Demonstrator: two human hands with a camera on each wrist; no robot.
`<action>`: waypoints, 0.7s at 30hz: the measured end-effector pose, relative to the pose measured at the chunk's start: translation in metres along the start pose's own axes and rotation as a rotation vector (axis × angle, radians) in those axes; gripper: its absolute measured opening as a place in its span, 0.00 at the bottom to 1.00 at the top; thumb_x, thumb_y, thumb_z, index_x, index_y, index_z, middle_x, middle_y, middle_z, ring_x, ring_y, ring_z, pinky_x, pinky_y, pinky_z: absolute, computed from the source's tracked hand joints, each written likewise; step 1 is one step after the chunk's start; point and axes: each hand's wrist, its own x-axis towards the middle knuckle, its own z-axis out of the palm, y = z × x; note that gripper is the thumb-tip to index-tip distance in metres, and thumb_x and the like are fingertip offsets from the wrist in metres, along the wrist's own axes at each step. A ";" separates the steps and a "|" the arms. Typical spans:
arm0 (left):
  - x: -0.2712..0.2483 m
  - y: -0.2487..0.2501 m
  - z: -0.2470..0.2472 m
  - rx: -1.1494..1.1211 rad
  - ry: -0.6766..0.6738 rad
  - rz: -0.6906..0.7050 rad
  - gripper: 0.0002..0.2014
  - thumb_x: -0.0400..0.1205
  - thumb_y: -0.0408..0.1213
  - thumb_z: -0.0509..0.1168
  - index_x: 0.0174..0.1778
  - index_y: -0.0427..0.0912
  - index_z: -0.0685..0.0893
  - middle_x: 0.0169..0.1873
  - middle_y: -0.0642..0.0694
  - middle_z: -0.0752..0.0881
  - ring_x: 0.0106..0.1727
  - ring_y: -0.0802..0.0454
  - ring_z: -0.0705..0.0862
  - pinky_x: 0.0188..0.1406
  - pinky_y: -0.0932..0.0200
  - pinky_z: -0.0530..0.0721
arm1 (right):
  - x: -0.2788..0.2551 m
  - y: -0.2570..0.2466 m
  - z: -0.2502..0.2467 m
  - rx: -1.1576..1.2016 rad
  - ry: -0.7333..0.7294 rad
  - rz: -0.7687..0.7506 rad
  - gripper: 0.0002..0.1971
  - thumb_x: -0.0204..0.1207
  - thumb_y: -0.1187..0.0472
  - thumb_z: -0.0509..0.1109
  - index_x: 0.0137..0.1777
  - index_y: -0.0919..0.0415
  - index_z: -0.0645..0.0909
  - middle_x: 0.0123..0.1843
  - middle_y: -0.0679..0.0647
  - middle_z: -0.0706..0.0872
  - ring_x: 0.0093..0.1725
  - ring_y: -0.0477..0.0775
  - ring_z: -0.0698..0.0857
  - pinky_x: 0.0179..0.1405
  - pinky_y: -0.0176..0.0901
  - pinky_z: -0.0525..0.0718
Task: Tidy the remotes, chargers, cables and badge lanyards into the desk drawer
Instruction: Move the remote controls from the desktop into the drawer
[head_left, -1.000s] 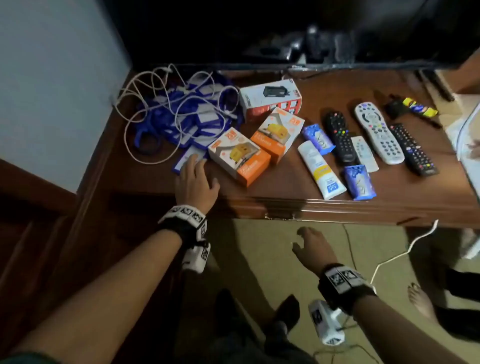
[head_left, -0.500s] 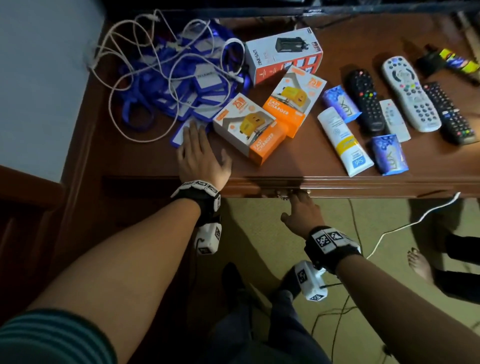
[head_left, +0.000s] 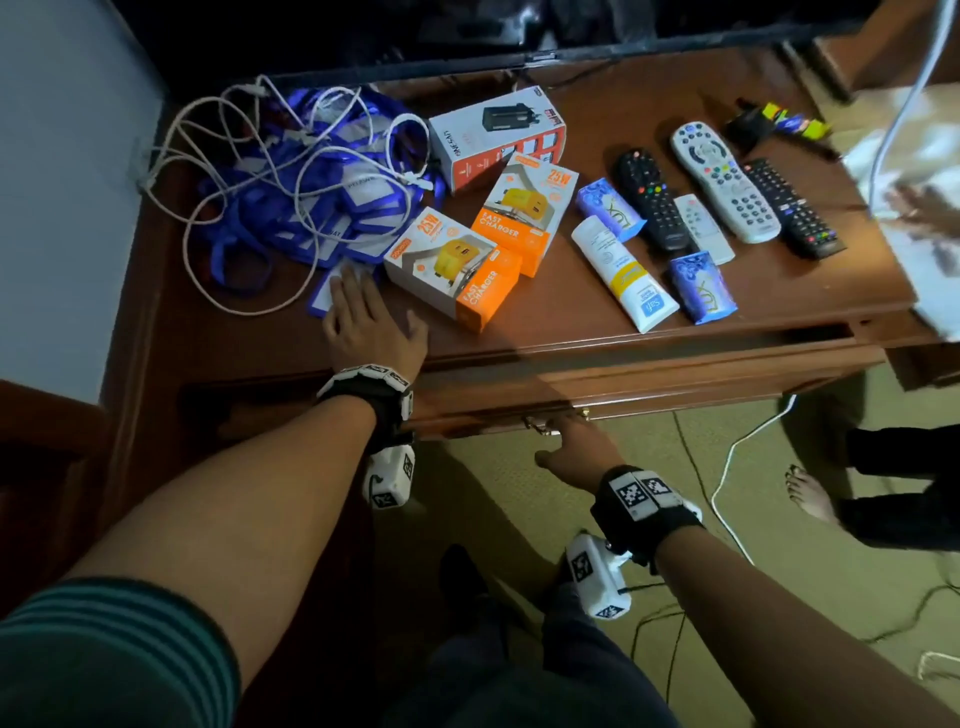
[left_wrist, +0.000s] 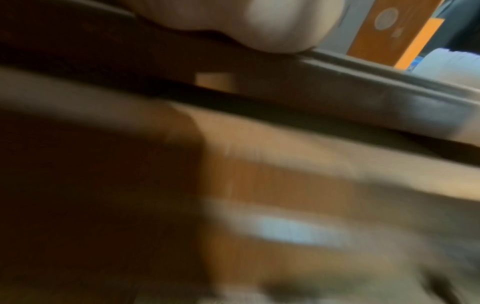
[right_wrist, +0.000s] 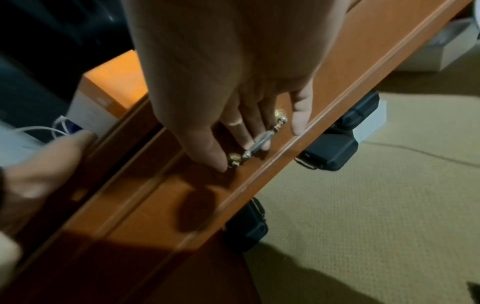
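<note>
White cables (head_left: 234, 171) lie tangled over blue badge lanyards (head_left: 358, 197) at the desk's back left. Beside them sit two orange charger boxes (head_left: 452, 265) (head_left: 524, 213) and a white adapter box (head_left: 498, 135). Several remotes (head_left: 724, 182) lie side by side at the right. My left hand (head_left: 363, 322) rests flat on the desktop near the front edge, its fingertips on a badge card. My right hand (head_left: 566, 447) (right_wrist: 246, 131) is under the desk edge, fingers hooked behind the brass drawer handle (right_wrist: 259, 142). The drawer front (head_left: 675, 384) stands slightly out, with a dark gap at its right end.
A sunscreen tube (head_left: 623, 275) and two blue soap packets (head_left: 608, 208) (head_left: 701, 288) lie among the remotes. A TV (head_left: 467, 31) stands at the back, a wall at the left. Another person's bare foot (head_left: 810, 493) and a white floor cable (head_left: 727, 467) are at the right.
My right hand rose from below the desk to the drawer handle and took hold of it. The drawer front has come out a little. My left hand stayed on the desktop.
</note>
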 end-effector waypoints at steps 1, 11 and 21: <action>0.001 0.000 0.000 -0.003 -0.014 0.000 0.39 0.77 0.53 0.50 0.82 0.35 0.58 0.82 0.37 0.57 0.83 0.41 0.56 0.76 0.43 0.59 | -0.009 0.003 0.002 0.015 -0.031 0.001 0.29 0.75 0.51 0.71 0.75 0.57 0.72 0.77 0.57 0.72 0.74 0.58 0.73 0.70 0.49 0.73; 0.005 0.003 -0.003 0.020 -0.116 -0.018 0.38 0.82 0.52 0.54 0.84 0.36 0.49 0.84 0.38 0.47 0.84 0.43 0.46 0.79 0.44 0.52 | -0.046 0.000 -0.046 0.174 0.302 -0.243 0.08 0.77 0.58 0.69 0.52 0.59 0.85 0.44 0.51 0.86 0.45 0.51 0.83 0.47 0.42 0.79; 0.004 0.007 -0.007 -0.015 -0.121 -0.043 0.38 0.82 0.51 0.55 0.84 0.37 0.48 0.84 0.40 0.47 0.85 0.44 0.46 0.79 0.45 0.49 | -0.017 0.034 -0.042 -0.282 0.121 -0.101 0.21 0.81 0.38 0.54 0.58 0.51 0.79 0.60 0.52 0.82 0.64 0.56 0.78 0.68 0.54 0.64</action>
